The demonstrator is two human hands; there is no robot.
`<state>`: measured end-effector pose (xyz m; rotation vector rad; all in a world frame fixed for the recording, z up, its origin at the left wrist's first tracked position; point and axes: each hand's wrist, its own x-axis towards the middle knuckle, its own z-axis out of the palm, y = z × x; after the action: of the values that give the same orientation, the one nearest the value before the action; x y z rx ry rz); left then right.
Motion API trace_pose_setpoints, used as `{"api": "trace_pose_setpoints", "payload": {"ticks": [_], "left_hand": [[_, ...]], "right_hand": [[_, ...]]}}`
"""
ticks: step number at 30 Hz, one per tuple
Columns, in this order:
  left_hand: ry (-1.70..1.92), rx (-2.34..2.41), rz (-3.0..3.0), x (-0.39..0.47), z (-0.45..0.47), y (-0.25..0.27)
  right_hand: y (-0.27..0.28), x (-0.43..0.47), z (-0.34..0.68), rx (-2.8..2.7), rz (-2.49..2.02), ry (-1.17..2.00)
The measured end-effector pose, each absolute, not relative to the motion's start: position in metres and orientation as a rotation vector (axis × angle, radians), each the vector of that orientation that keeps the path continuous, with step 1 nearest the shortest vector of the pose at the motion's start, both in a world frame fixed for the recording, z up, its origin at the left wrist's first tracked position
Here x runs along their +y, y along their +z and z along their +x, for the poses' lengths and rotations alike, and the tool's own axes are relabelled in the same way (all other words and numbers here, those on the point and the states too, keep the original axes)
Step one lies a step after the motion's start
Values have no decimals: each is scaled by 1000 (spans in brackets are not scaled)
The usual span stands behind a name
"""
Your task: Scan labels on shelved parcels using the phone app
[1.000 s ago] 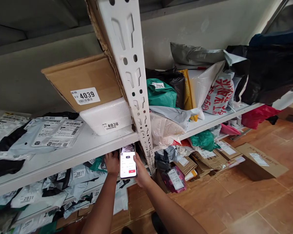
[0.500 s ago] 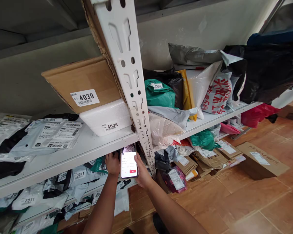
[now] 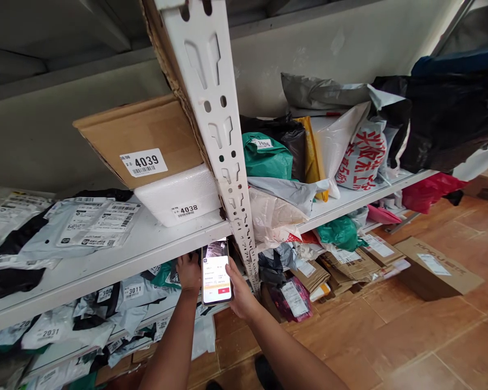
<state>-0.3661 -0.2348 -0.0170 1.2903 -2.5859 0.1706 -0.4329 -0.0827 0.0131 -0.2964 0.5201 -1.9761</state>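
Right hand [image 3: 239,290] grips a smartphone [image 3: 216,272] along its right edge, thumb laid over the rim near the top of the lit screen. The phone stands upright, long axis running up and down with a slight lean, its top end tucked just under the front lip of the white shelf board [image 3: 117,260] and its screen facing the camera; a red button shows near the bottom of the display. It sits just left of the white perforated upright post [image 3: 223,141]. The right forearm rises from the lower right, wrist bent toward the shelves.

Left hand [image 3: 188,271] reaches into the lower shelf just beside the phone's left edge, fingers curled and out of sight among the parcels, so I cannot tell whether it is closed on anything. Its forearm comes straight up from the bottom edge.

Around that hand the lower shelf is packed with grey mailer bags [image 3: 117,303] bearing numbered labels such as 3011 and 2031. On the board above, a brown carton marked 4039 [image 3: 142,138] rests on a white foam box marked 4038 [image 3: 179,197], with flat grey mailers to the left. Right of the post lie a green bag [image 3: 266,157], yellow and white bags and dark sacks, and a cardboard box [image 3: 437,265] sits on the tiled floor.
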Motion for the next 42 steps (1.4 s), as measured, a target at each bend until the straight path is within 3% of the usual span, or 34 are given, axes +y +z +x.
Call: {"api": "trace_pose_setpoints", "payload": {"ticks": [15, 21, 28, 36, 42], "left_hand": [[80, -2545, 1294, -230, -370, -13], [-110, -2557, 1252, -225, -376, -13], [-657, -2343, 1182, -185, -381, 8], [-1833, -1943, 1021, -98, -353, 27], [-2014, -1813, 950, -75, -332, 37]], "right_hand": [[21, -31, -426, 396, -531, -1834], [18, -16, -422, 367, -480, -1820], [-4, 13, -422, 457, -275, -1883], [-21, 51, -418, 783, -294, -1953], [-7, 73, -387, 898, -366, -2017]]}}
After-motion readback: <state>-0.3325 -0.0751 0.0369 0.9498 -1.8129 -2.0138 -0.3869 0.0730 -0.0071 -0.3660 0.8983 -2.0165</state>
